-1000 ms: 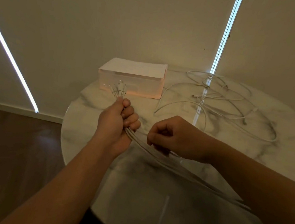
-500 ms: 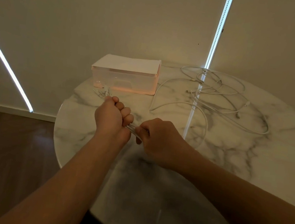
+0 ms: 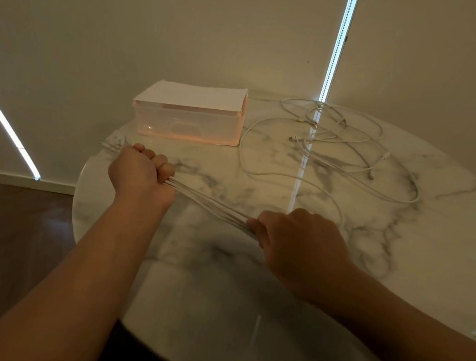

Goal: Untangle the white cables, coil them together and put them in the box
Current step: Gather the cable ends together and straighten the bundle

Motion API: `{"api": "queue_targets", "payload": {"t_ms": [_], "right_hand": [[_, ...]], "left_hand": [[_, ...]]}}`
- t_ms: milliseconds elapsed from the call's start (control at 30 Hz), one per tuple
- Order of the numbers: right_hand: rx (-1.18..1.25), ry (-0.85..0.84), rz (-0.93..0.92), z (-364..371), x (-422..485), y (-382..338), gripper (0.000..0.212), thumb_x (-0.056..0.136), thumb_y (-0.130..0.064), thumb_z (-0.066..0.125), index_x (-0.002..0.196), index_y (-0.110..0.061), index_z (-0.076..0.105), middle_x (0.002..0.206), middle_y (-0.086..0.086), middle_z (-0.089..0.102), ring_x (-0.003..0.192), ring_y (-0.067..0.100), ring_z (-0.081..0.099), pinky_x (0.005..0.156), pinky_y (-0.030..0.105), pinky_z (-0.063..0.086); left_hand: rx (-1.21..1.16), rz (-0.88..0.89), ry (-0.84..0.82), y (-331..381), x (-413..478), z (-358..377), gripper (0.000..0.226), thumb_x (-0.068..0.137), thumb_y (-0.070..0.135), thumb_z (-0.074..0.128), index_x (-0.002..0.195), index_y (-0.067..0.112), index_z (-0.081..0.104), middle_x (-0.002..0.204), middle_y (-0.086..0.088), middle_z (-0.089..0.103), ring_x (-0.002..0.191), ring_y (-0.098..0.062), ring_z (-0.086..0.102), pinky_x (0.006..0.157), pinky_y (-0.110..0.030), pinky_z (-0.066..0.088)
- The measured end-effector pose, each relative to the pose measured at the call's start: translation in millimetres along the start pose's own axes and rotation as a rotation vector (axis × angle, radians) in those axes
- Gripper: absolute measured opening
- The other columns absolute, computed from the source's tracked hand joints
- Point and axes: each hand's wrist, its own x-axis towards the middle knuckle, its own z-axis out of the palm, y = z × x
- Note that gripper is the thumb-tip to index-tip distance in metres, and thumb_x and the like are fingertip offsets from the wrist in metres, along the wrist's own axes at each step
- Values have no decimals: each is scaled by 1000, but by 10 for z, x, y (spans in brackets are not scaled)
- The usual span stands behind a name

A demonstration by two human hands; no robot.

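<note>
The left hand (image 3: 139, 175) curls its fingers (image 3: 158, 160) tight round the white cable bundle (image 3: 211, 205). The right hand (image 3: 298, 244) grips it likewise at four o'clock. Loose cables (image 3: 326, 150) lie three o'clock of the translucent box (image 3: 186, 124).

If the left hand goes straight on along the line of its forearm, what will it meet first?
Most likely the box, standing just beyond the left hand; only bare table shows between them, though depth is unclear.
</note>
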Motion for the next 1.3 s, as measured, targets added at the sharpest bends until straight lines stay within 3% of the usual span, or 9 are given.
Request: {"api": "queue_targets", "payload": {"t_ms": [200, 267, 367, 467, 633, 733, 933, 1100, 1300], "right_hand": [[-192, 18, -4, 39, -243, 242, 44, 100, -50, 15, 80, -28, 47, 51, -10, 37, 41, 3, 30, 44, 23, 14], [-227, 61, -1, 70, -305, 307, 45, 101, -46, 23, 71, -26, 50, 43, -11, 31, 35, 1, 21, 41, 19, 11], [-261, 80, -89, 133, -401, 328, 30, 99, -37, 36, 75, -26, 51, 47, -12, 32, 38, 8, 32, 35, 25, 31], [-293, 112, -119, 126, -429, 320, 16, 92, -29, 54, 78, -22, 53, 48, -8, 41, 42, 11, 34, 35, 29, 34], [-264, 143, -105, 104, -467, 373, 34, 98, -37, 30, 73, -24, 48, 48, -9, 31, 40, 9, 26, 35, 26, 29], [-265, 118, -77, 116, -506, 388, 37, 99, -41, 28, 72, -25, 47, 44, -8, 34, 33, 10, 32, 33, 26, 28], [-277, 71, -36, 73, -573, 407, 39, 98, -44, 30, 68, -26, 45, 41, -4, 41, 30, 16, 30, 43, 22, 3], [-275, 41, -115, 62, -560, 435, 36, 98, -44, 33, 72, -24, 48, 46, -5, 48, 33, 16, 43, 41, 22, 6], [-290, 90, -129, 78, -573, 481, 42, 95, -46, 33, 69, -21, 55, 40, -3, 44, 29, 18, 40, 39, 22, 16]], "left_hand": [[-11, 12, 10, 32, 135, -81, 37, 89, -1, 11, 66, 19, 31, 44, 7, 19, 34, -10, 16, 33, -19, 14], [2, 6, 20, 21, 151, -99, 36, 86, -2, 10, 66, 19, 32, 44, 7, 20, 35, -10, 16, 33, -20, 14], [20, 2, 22, 6, 171, -121, 37, 87, -1, 11, 65, 19, 33, 44, 8, 20, 35, -10, 16, 33, -21, 14], [32, 1, 18, 12, 183, -126, 37, 91, 3, 13, 66, 19, 34, 45, 8, 21, 36, -10, 16, 34, -21, 14], [29, -11, 15, 28, 188, -111, 37, 91, 2, 13, 65, 19, 35, 45, 7, 21, 36, -10, 16, 35, -21, 13], [47, -11, 21, 37, 208, -98, 37, 91, 2, 13, 65, 18, 33, 45, 7, 21, 35, -11, 17, 34, -21, 14], [163, -15, 21, 39, 307, -87, 38, 91, 1, 14, 62, 18, 31, 45, 7, 24, 35, -9, 17, 35, -20, 14], [350, -3, -7, 43, 433, -56, 38, 87, -3, 13, 63, 18, 34, 48, 7, 27, 34, -8, 19, 34, -19, 15], [363, 128, 46, 351, 532, -45, 38, 88, -4, 14, 63, 19, 32, 35, 9, 29, 31, -7, 22, 36, -18, 16]]}}
